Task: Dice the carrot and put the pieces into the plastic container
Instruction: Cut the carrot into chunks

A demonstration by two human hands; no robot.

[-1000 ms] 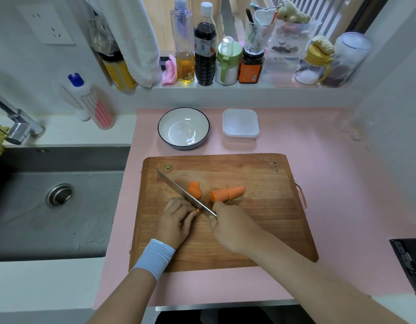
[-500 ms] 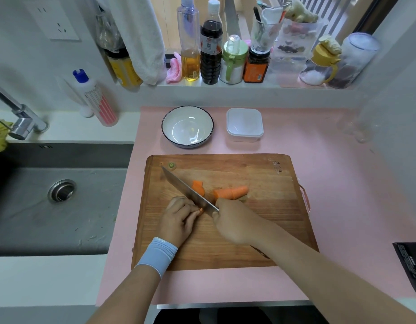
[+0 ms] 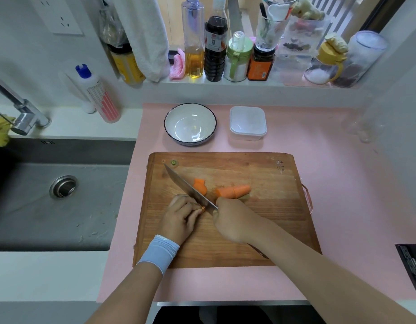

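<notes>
bowl (image 3: pixel 190 123) left of container (image 3: pixel 248 122), behind board (image 3: pixel 260 230)

Two hands show, the left hand (image 3: pixel 181 218) and the right hand (image 3: pixel 232 220), over one brown wooden cutting board (image 3: pixel 272 183). The right hand holds one steel-bladed knife (image 3: pixel 188 185). There are three orange carrot pieces: one tiny bit (image 3: pixel 203 208) at the left fingers, and one short chunk (image 3: pixel 200 187) and one tapered chunk (image 3: pixel 234 191) just beyond. Farther beyond stand one round white dark-rimmed bowl (image 3: pixel 190 123) and one square clear plastic container (image 3: pixel 248 120).

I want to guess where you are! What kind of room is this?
Probably a home kitchen. There is a sink with a tap, a right hand holding a knife at a wooden cutting board with carrot pieces, and an oil bottle and a dark sauce bottle on the windowsill.
</notes>
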